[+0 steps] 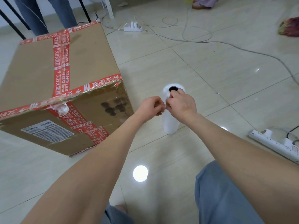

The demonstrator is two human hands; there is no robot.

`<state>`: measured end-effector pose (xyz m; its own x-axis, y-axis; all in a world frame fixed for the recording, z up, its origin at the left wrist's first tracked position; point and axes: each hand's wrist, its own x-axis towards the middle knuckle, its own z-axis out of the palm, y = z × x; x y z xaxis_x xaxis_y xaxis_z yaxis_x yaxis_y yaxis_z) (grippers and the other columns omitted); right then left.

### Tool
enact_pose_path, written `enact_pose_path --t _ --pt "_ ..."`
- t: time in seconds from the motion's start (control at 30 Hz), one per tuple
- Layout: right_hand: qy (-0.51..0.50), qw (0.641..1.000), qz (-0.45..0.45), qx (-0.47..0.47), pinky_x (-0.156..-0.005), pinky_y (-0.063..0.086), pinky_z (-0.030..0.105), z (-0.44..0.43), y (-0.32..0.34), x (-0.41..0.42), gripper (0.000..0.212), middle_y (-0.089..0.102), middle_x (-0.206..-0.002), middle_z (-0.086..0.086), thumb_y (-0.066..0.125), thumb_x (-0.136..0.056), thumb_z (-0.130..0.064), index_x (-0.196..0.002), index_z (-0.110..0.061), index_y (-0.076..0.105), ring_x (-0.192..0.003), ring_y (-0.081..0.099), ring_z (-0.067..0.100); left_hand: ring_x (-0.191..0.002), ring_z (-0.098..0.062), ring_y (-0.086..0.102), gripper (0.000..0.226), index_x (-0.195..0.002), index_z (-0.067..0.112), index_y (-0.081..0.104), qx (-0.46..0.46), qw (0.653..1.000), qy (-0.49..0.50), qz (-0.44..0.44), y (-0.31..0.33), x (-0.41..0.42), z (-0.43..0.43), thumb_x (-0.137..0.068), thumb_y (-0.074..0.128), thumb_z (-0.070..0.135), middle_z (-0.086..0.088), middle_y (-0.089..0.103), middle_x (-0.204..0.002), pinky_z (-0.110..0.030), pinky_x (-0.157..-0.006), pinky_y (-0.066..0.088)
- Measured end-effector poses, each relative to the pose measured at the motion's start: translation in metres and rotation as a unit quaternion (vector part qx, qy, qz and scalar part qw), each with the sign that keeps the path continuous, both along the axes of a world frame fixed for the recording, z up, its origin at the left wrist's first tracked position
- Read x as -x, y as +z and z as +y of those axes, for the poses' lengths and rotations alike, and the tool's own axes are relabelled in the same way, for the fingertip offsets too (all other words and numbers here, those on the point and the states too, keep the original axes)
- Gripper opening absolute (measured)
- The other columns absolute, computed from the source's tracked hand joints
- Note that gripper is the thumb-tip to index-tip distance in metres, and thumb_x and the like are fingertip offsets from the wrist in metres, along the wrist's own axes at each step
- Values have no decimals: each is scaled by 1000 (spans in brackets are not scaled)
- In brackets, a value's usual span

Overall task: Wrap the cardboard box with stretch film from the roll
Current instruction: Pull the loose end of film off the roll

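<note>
Closest to me is the person's knee (226, 191) in blue jeans, with both bare forearms reaching out over the tiled floor (161, 62). The hands meet at the roll (169, 125) of stretch film, which stands upright on the floor just right of the box, apart from it. The left hand (151, 106) has its fingers curled in tight and pinched together against the roll's upper side, as if picking for the loose edge. The right hand (182, 102) grips the top of the roll beside the dark core hole, fingers curled round it. The film edge itself is too thin and clear for me to make out.

I'd judge the roll light and stiff enough to lift by its core, but the film will be limp, clingy and quick to fold onto itself. It is best drawn off with a pinch while the other hand steadies the roll.

Beyond the hands sits the cardboard box (40, 70). It is large, sealed with red printed tape (61, 62) and bears a shipping label (47, 130) on its near face. It looks bulky and rigid, with a crumpled corner that could snag film.

A power strip (273, 141) lies to the right, and cables (210, 41) trail across the far floor. Someone's legs (40, 15) stand behind the box.
</note>
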<state>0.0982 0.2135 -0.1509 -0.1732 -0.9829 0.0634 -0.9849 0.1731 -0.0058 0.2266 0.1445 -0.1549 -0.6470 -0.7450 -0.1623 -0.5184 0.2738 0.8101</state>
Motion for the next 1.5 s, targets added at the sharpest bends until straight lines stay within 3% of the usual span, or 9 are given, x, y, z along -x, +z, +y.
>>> enact_pose_path --t 0.17,0.33,0.47,0.6,0.77,0.87,1.07,1.23,1.5 --pt "38 999 17 17 -67 33 28 8 -4 7 27 58 -109 -4 52 -94 -39 -104 -22 70 -110 42 20 -54 -12 55 17 -90 0 68 65 989 -33 -130 -9 -12 -1 -83 69 15 -11 67 -80 -22 -59 48" --pt "66 997 9 39 -83 35 30 13 -4 8 24 59 -113 -6 55 -91 -37 -106 -22 69 -112 41 22 -60 -5 64 19 -74 8 57 2 997 32 -65 -15 -16 4 -91 59 16 -1 59 -77 -16 -46 51" --pt "27 999 -7 42 -102 29 34 0 4 14 62 29 -148 -1 66 -80 -21 -136 -26 41 -136 23 27 -70 -11 70 23 -71 12 47 -43 998 36 -16 -12 -20 8 -93 52 11 -4 64 -81 -25 -56 58" --pt "19 995 -9 -94 -110 24 38 -22 13 18 87 -4 -158 -6 55 -80 -6 -148 -37 10 -145 3 29 -62 -12 66 23 -70 16 47 36 997 18 -59 -10 -23 3 -92 50 12 -5 69 -78 -23 -57 55" --pt "-14 995 14 -100 -92 33 39 -31 13 15 62 29 -145 -1 48 -85 -10 -136 -40 32 -124 31 30 -83 -21 63 22 -102 16 68 157 953 -46 -255 -9 -36 -12 -82 71 25 -3 66 -91 -32 -73 53" --pt "-41 994 26 -94 -89 34 38 -33 14 16 56 34 -138 1 57 -86 -21 -134 -40 36 -121 32 29 -77 -19 59 13 -86 15 66 196 931 -32 -308 -9 -44 -17 -85 68 28 -3 67 -93 -25 -61 46" --pt "-60 994 9 -85 -90 33 38 -36 9 11 65 32 -135 4 70 -78 -34 -133 -39 37 -122 31 28 -73 -19 57 28 -79 8 65 160 960 109 -201 -5 -60 -33 -77 73 35 -1 56 -85 -33 -64 53" --pt "-24 994 1 -105 -110 19 46 -37 8 7 91 20 -150 3 76 -63 -59 -139 -36 32 -141 9 31 -46 0 49 22 -68 15 51 -35 990 139 10 -1 -58 -28 -80 69 12 9 51 -57 -12 -46 39" --pt "132 989 -28 -66 -115 10 44 -41 8 -18 74 50 -137 -4 62 -76 -61 -139 -31 39 -140 23 20 -50 -13 55 18 -91 7 51 -60 986 148 47 -2 -58 -24 -88 64 18 -5 57 -63 -19 -45 50"
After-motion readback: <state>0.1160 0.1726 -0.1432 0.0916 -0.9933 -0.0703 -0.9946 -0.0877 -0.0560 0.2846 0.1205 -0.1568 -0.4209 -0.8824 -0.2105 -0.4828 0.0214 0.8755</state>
